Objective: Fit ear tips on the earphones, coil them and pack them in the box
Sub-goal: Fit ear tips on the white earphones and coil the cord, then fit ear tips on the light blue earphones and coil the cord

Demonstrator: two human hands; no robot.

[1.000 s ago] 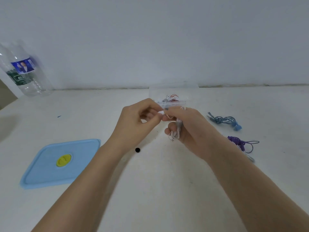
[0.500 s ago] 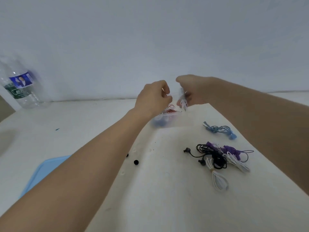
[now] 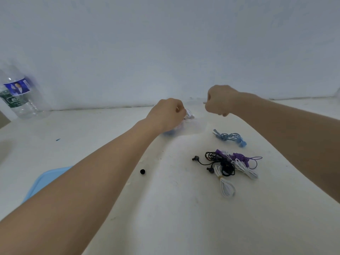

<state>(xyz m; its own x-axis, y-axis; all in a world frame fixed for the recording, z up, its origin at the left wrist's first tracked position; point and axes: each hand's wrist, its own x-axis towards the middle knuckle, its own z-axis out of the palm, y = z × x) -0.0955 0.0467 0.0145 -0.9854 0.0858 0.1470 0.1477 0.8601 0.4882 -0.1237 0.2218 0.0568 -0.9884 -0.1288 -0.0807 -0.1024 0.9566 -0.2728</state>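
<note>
The left hand [image 3: 166,115] is curled over the clear box [image 3: 191,126] at the far centre; its grip is hidden. The right hand [image 3: 219,101] is fisted just right; contents unclear. Remaining earphones [image 3: 223,162] lie nearer, to the right, closest to the right arm.

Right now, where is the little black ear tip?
The black ear tip lies alone on the white table, just right of the left forearm and left of the tangled pile of earphones.
</note>
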